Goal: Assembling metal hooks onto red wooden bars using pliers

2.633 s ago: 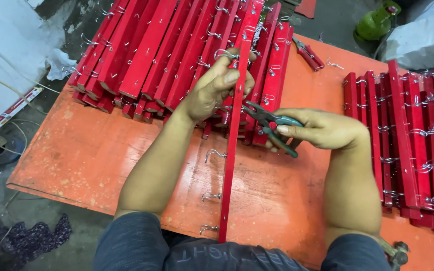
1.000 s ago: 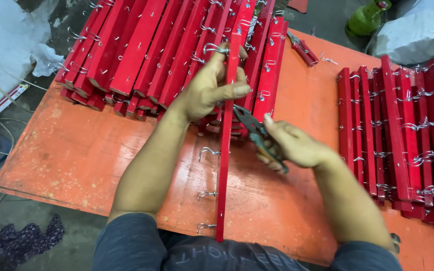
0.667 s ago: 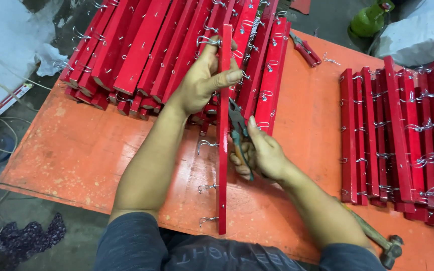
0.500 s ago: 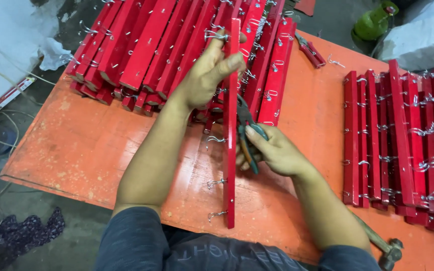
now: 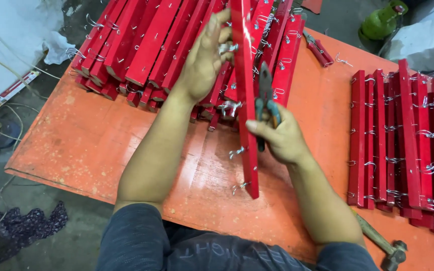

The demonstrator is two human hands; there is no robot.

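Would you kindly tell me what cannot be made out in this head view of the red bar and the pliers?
- Red bar: its far end is cut off by the top edge.
- Pliers: the handles are partly hidden inside the right hand, and the shut tip is too small to show whether it grips wire.
- Left hand: its fingertips are hidden behind the bar.
- Hammer: its head is cut off by the bottom edge.

red bar (image 5: pixel 244 90) top cut off, hammer (image 5: pixel 385 246) head partly out

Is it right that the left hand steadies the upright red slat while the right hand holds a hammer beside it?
Not quite. In the head view the right hand holds pliers, not a hammer; the hammer lies on the orange table. The left hand does steady the red slat.
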